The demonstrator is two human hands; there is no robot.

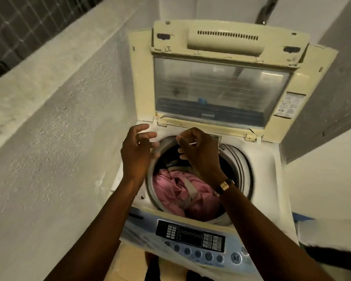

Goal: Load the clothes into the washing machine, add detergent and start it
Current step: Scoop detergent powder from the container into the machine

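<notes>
Right hand (201, 151) pinched on small pale item, unclear | left hand (137, 151) open, fingers spread, beside it | pink clothes (174, 191) in drum below both

One washer (207, 159) stands here with one lid (221, 78) raised and one control panel (190, 238) at the front. Two hands reach over the drum, a left hand (136, 151) and a right hand (201, 151), with one watch (224, 186) between them. One pink garment (180, 191) shows inside; darker cloth behind it is too unclear to count.
</notes>
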